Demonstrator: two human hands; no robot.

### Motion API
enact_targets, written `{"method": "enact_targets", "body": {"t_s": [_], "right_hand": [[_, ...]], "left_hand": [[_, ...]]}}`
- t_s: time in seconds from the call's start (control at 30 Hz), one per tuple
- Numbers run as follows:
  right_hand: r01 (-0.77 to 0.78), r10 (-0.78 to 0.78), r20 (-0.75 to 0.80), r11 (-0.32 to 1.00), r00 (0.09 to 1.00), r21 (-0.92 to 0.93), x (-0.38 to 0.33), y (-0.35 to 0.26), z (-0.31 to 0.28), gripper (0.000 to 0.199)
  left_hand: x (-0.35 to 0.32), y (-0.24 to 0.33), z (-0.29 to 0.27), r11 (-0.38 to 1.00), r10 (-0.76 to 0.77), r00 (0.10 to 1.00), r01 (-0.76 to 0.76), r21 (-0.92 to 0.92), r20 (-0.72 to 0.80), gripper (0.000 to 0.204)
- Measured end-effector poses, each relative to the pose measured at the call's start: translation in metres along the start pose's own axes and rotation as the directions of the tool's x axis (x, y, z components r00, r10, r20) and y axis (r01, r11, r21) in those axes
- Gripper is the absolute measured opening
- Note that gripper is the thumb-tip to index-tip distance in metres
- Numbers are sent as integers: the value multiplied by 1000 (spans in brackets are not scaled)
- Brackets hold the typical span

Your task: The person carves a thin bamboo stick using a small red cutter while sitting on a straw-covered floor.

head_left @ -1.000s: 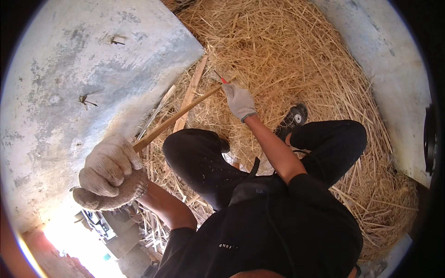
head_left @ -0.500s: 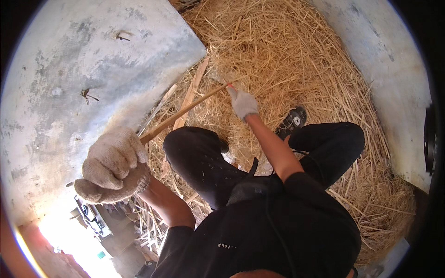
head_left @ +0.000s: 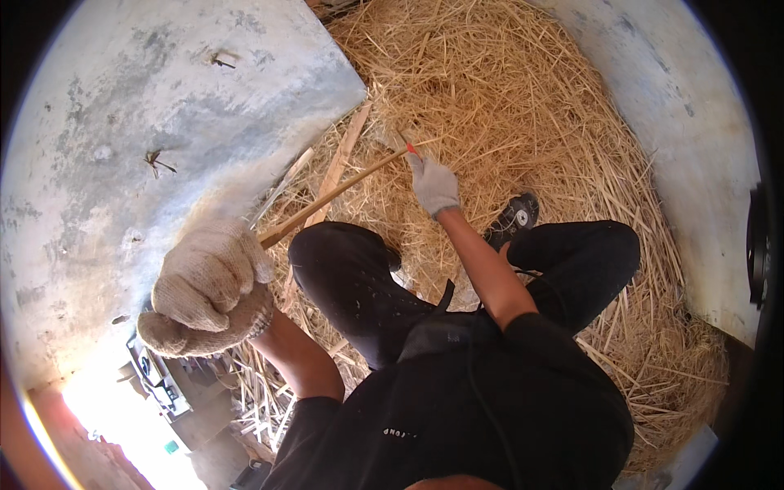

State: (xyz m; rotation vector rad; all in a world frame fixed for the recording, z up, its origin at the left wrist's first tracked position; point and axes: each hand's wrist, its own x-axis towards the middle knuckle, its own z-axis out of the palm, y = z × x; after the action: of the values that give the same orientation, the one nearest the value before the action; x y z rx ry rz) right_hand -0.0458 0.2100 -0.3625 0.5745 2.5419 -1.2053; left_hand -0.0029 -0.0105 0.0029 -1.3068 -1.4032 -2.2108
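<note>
A long wooden stick (head_left: 331,196) is held at both ends by two gloved hands. The left hand (head_left: 208,286), in a knitted whitish glove, is raised close to the camera, and its fingers (head_left: 200,273) are curled tightly around the near end of the stick. The right hand (head_left: 433,186), in a grey glove, is stretched out further away, and its fingers are closed on the far end, where a small red tip (head_left: 411,149) is seen. The stick is slanted from lower left to upper right, above a thick heap of dry straw (head_left: 523,114) that is spread over the floor.

A flat wooden slat (head_left: 343,163) is laid in the straw just under the stick, crossing it at an angle. Pale concrete walls (head_left: 122,131) are seen on the left and on the right of the straw. The person's legs, in black trousers (head_left: 359,286), are bent above the straw, and one dark shoe (head_left: 513,219) is planted in it near the right forearm. Loose stalks are scattered along the lower edge of the left wall.
</note>
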Motion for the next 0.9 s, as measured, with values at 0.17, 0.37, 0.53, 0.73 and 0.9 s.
{"method": "enact_targets", "body": {"t_s": [0.17,0.37,0.53,0.73,0.9], "right_hand": [[-439,172,454,680,874,587,26,38,35,68],[-524,244,470,510,848,682,-37,-6,-28,69],[68,-144,95,829,985,555,-97,-79,-74,70],[506,-601,70,725,796,468,-203,-148,-115,63],[296,-337,90,906,937,303,-138,-98,-66,66]], "left_hand": [[-3,1,11,999,5,998,-3,32,-64,59],[-2,5,8,998,-68,987,69,2,-149,59],[-3,6,15,996,-89,981,92,14,-171,58],[-2,2,22,995,-95,995,94,-24,-42,57],[-5,5,13,997,-72,996,74,30,-60,58]]}}
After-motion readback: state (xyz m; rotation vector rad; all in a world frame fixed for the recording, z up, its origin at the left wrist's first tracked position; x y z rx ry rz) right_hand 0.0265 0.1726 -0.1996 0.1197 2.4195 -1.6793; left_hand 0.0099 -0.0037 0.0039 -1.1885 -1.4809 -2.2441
